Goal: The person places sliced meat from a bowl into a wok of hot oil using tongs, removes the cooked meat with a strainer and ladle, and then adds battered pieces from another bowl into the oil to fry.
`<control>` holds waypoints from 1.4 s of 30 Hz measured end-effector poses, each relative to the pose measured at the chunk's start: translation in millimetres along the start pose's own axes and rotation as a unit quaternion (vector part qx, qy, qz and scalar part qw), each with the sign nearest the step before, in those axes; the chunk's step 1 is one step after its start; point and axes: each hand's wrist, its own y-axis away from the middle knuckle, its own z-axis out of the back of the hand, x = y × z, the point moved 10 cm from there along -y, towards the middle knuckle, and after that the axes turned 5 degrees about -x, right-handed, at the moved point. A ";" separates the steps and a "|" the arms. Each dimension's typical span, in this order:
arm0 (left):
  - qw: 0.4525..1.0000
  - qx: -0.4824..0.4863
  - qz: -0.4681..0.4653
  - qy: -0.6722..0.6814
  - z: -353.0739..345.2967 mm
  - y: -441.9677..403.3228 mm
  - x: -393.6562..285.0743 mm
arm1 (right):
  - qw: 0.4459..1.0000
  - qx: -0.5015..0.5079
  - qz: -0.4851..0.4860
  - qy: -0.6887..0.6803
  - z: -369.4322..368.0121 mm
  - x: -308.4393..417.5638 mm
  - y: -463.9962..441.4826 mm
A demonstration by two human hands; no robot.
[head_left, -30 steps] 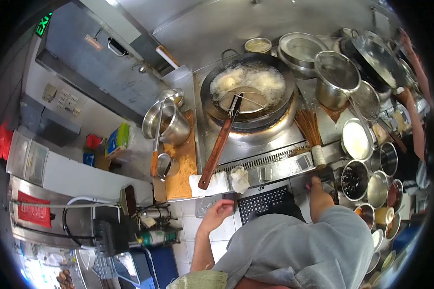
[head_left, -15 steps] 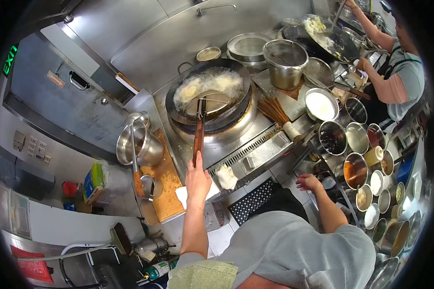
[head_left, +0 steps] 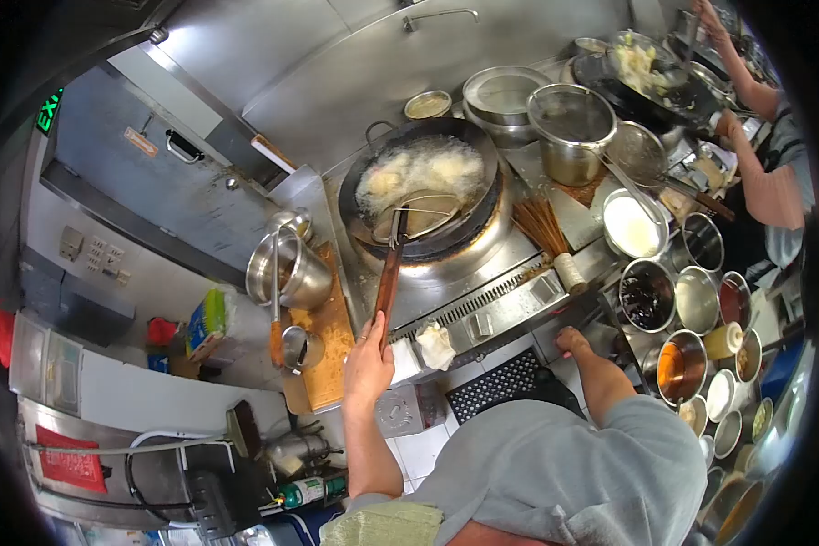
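My left hand (head_left: 369,359) is wrapped round the wooden handle of a wire strainer (head_left: 428,215). The strainer's round head rests at the near side of a large black wok (head_left: 353,193), partly in bubbling oil. Pale, battered-looking pieces of food (head_left: 432,173) float in the foam behind it. My right hand (head_left: 571,342) hangs low in front of the stove's edge, its fingers curled in and nothing visible in them. A crumpled white cloth (head_left: 436,346) lies on the stove front, right of my left hand.
Left of the wok stand a steel pot (head_left: 291,273) and a ladle (head_left: 276,309). A bamboo brush (head_left: 546,232) and a tall strainer pot (head_left: 569,136) are to the right. Several seasoning bowls (head_left: 681,366) line my right side. Another person (head_left: 773,173) works a second wok (head_left: 646,86).
The view has swung a little left. The strainer has come slightly nearer to me within the wok. My right hand has shifted left and its fingers have curled in.
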 end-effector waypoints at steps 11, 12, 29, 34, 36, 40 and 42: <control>0.994 -0.012 0.104 0.036 -27.2 7.7 -5.4 | 0.869 -0.141 -0.258 -0.398 -6.4 -48.4 -90.5; 0.991 -0.010 0.120 0.049 -29.6 8.9 -3.4 | 0.849 -0.158 -0.267 -0.428 -3.9 -53.7 -96.7; 0.957 -0.173 0.145 0.181 28.3 38.5 40.4 | 0.909 -0.071 -0.219 -0.348 -9.2 -50.1 -68.7; 0.958 -0.167 0.126 0.195 27.0 40.6 71.9 | 0.877 0.289 -0.028 -0.383 26.3 127.1 149.9; 0.961 -0.156 0.123 0.192 23.4 38.1 84.0 | 0.843 0.257 0.023 -0.471 90.1 183.3 189.3; 0.960 -0.163 0.089 0.207 18.9 21.2 89.5 | 0.589 0.039 0.230 -0.774 263.2 192.9 152.4; 0.959 -0.164 0.066 0.219 20.0 9.4 78.2 | 0.537 -0.032 0.255 -0.803 324.8 223.2 179.7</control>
